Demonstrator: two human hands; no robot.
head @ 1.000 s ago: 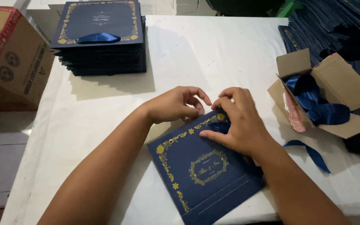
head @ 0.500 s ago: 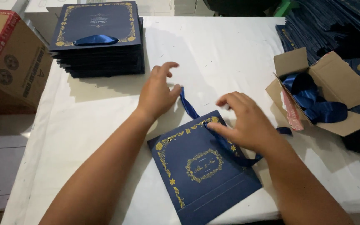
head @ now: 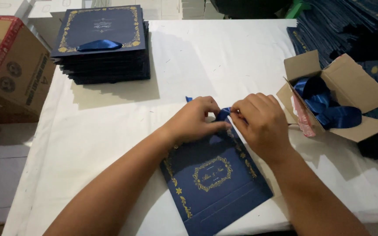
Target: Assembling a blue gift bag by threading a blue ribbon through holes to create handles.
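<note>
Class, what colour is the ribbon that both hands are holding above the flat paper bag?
The ribbon is blue, seen best in the head view.

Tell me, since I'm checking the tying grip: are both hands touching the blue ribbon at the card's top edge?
Touching. The head view shows the left hand and right hand pinching the blue ribbon between their fingertips, above the navy card.

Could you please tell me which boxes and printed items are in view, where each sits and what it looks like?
Brown cardboard box: far left, red-edged, round dark marks.
Small open carton: right, plain brown, holding blue ribbon.
Navy bag stack: far left of table, gold borders.
Navy bag: under both hands, gold emblem.
</note>
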